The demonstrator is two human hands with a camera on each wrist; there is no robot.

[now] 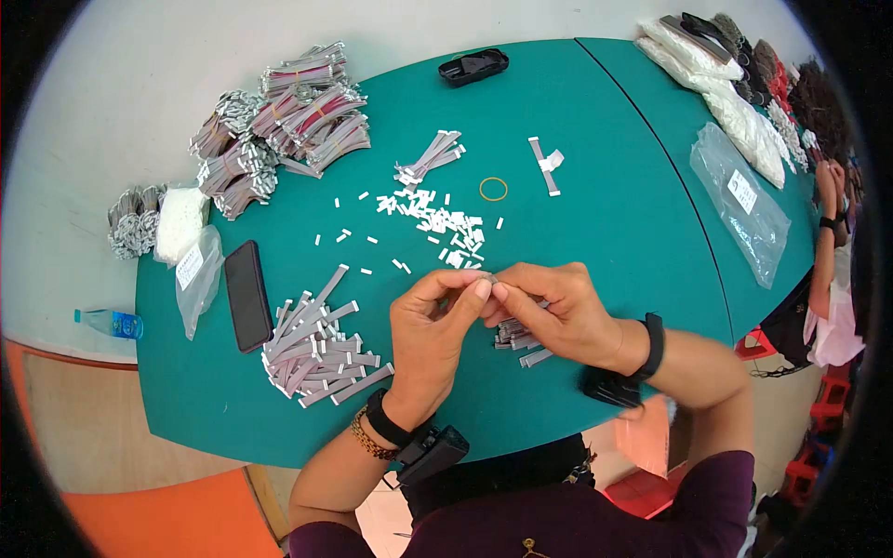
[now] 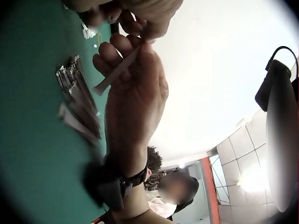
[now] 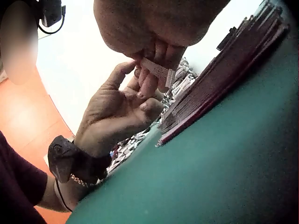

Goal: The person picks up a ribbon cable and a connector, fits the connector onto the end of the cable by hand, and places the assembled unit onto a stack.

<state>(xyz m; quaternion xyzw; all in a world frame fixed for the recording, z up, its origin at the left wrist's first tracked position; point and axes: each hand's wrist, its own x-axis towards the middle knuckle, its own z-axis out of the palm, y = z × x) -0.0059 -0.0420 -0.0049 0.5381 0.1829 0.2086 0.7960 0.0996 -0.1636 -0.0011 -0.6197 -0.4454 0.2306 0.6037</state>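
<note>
Both hands meet at their fingertips above the table's near side. My right hand (image 1: 567, 312) pinches a short, flat grey ribbon cable (image 2: 117, 72) between thumb and fingers. Part of it lies along the curled fingers, and a white connector (image 3: 170, 78) shows at its free end. The thumb and fingertips of my left hand (image 1: 433, 321) pinch the cable's other end, which the fingers mostly hide. Beneath the right hand lies a stack of ribbon cables (image 1: 514, 335), partly covered. Left of the left hand is a loose pile of similar cables (image 1: 321, 358).
Small white pieces (image 1: 446, 223) are scattered mid-table, beside a few cables (image 1: 433, 156) and a yellow rubber band (image 1: 493, 189). A phone (image 1: 247, 296) lies left, near banded cable bundles (image 1: 316, 112). A black case (image 1: 473, 67) sits at the back, a clear bag (image 1: 741, 200) at right.
</note>
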